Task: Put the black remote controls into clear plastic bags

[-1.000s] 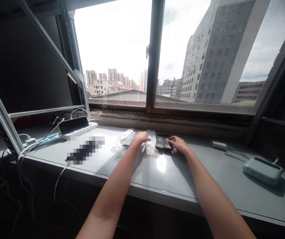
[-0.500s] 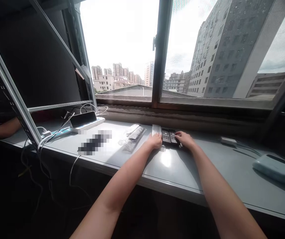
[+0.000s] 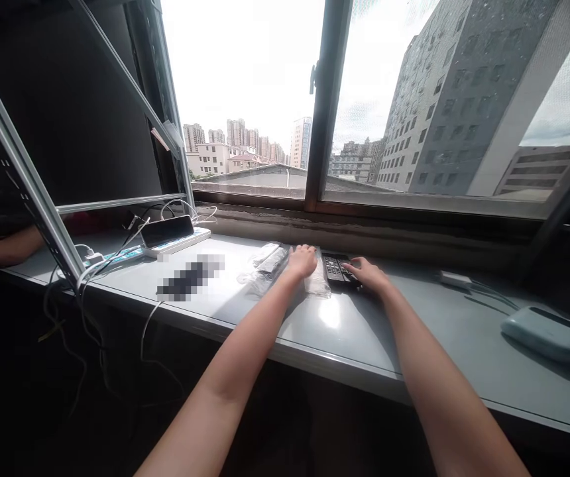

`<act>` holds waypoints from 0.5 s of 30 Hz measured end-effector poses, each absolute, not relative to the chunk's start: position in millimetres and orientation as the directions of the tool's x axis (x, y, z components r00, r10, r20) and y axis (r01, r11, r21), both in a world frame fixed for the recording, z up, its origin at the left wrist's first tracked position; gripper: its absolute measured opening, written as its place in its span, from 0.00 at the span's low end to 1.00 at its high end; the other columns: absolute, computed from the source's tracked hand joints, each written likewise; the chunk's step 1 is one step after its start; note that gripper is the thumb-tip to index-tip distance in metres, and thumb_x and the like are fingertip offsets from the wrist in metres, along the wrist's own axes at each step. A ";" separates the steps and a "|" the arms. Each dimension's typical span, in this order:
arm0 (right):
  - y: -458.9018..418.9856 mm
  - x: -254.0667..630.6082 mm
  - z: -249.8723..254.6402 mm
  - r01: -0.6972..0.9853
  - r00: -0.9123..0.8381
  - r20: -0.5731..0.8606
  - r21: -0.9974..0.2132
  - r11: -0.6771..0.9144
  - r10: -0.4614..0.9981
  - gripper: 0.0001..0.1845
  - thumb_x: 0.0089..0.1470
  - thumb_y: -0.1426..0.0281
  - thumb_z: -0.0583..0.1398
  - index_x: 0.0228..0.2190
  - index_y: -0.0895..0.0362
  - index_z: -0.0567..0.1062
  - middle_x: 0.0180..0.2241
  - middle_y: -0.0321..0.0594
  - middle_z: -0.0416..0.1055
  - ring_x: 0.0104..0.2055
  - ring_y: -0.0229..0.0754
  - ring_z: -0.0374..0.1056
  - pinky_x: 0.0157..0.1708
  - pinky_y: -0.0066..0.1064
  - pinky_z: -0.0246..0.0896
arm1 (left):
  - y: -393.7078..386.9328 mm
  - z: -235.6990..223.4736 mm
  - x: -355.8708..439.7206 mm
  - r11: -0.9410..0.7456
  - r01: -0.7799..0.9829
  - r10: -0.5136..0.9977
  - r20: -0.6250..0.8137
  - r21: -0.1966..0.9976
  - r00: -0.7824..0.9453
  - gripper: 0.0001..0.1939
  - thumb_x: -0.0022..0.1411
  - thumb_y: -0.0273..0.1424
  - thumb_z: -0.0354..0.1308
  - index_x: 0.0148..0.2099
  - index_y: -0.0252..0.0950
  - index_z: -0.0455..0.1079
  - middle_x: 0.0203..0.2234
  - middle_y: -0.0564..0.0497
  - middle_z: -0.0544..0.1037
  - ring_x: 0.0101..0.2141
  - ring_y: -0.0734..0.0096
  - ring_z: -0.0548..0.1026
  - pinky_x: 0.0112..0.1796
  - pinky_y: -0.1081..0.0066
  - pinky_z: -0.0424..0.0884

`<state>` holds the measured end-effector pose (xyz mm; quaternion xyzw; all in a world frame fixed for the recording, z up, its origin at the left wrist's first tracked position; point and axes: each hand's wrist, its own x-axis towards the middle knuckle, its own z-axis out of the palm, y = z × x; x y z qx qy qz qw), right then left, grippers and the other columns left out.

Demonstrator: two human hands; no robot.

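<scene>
My right hand point(image 3: 370, 274) is closed on the right side of a black keypad device point(image 3: 335, 267), with its fingers over the buttons. The device lies flat on the table and looks like a remote control or calculator, perhaps two side by side. To its left lies a clear plastic packet point(image 3: 317, 283) with pale contents. My left hand point(image 3: 303, 262) is palm down between this packet and another clear plastic bag point(image 3: 265, 265), which has something dark inside. Its fingers look slightly apart, and no held thing shows in them.
A phone point(image 3: 168, 232) leans on a white power strip point(image 3: 180, 245) at the left, among cables. Near it lies a blurred-out dark item point(image 3: 190, 278). A metal frame point(image 3: 41, 192) rises at the left. A blue-grey device point(image 3: 546, 332) and white adapter point(image 3: 455, 279) sit right. Another person's arm point(image 3: 4, 248) shows far left.
My left hand has moved left and slightly away from me, off the keypad's side, uncovering more of the pale packet. The right hand stays at the keypad, slightly farther over its buttons.
</scene>
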<state>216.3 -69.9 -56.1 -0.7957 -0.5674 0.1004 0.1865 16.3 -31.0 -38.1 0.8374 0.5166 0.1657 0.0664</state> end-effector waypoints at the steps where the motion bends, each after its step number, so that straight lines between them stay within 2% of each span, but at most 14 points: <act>1: -70.7 215.7 -55.2 0.868 0.333 0.048 -0.405 -0.287 0.942 0.35 0.61 0.47 0.52 0.61 0.53 0.64 0.55 0.48 0.73 0.58 0.55 0.67 0.52 0.42 0.61 | -24.7 -35.8 10.2 -0.421 0.862 0.894 0.287 0.283 0.343 0.23 0.69 0.27 0.42 0.62 0.30 0.65 0.62 0.36 0.66 0.63 0.52 0.60 0.65 0.50 0.44; 4: -72.2 214.2 -53.5 0.867 0.337 0.032 -0.401 -0.297 0.941 0.35 0.60 0.47 0.54 0.61 0.52 0.63 0.56 0.46 0.72 0.58 0.54 0.67 0.52 0.41 0.61 | -3.8 -30.7 -16.2 -0.269 0.898 0.906 0.409 0.347 0.113 0.13 0.65 0.26 0.53 0.49 0.26 0.73 0.54 0.30 0.70 0.59 0.43 0.64 0.63 0.49 0.50; 5: -72.5 213.7 -53.2 0.866 0.339 0.031 -0.401 -0.299 0.940 0.35 0.60 0.47 0.54 0.61 0.52 0.64 0.56 0.46 0.72 0.58 0.54 0.67 0.52 0.41 0.61 | 2.3 -29.6 -26.3 -0.224 0.897 0.909 0.413 0.382 0.051 0.10 0.63 0.25 0.56 0.44 0.27 0.74 0.52 0.30 0.71 0.58 0.41 0.64 0.61 0.48 0.54; 7: -73.1 212.5 -52.6 0.868 0.340 0.041 -0.398 -0.296 0.940 0.34 0.60 0.49 0.54 0.61 0.53 0.64 0.55 0.46 0.72 0.58 0.54 0.67 0.52 0.41 0.61 | 11.7 -27.9 -45.4 -0.112 0.904 0.934 0.354 0.413 -0.046 0.07 0.62 0.29 0.60 0.40 0.29 0.73 0.52 0.32 0.72 0.59 0.39 0.64 0.59 0.49 0.56; 10: -75.5 210.0 -50.9 0.873 0.339 0.039 -0.386 -0.298 0.940 0.32 0.61 0.49 0.53 0.61 0.52 0.65 0.54 0.47 0.73 0.58 0.55 0.67 0.52 0.42 0.61 | 18.2 -25.0 -64.6 -0.029 0.916 0.971 0.228 0.400 -0.069 0.18 0.59 0.40 0.65 0.44 0.31 0.72 0.53 0.32 0.73 0.58 0.43 0.66 0.56 0.55 0.60; 13: -79.5 206.4 -48.0 0.871 0.338 0.013 -0.384 -0.307 0.941 0.32 0.63 0.50 0.51 0.61 0.52 0.64 0.54 0.47 0.74 0.58 0.55 0.67 0.53 0.42 0.61 | 19.8 -21.5 -70.2 0.053 0.934 0.987 0.122 0.352 -0.102 0.26 0.59 0.43 0.65 0.53 0.32 0.68 0.55 0.34 0.73 0.58 0.50 0.68 0.53 0.61 0.63; 15: -82.1 204.0 -46.3 0.874 0.334 0.020 -0.381 -0.301 0.942 0.31 0.63 0.51 0.51 0.61 0.53 0.64 0.53 0.47 0.74 0.58 0.55 0.67 0.53 0.42 0.61 | 19.2 -19.1 -69.4 0.070 0.950 0.988 0.109 0.304 -0.108 0.29 0.59 0.44 0.65 0.56 0.32 0.67 0.56 0.34 0.72 0.58 0.51 0.68 0.52 0.63 0.63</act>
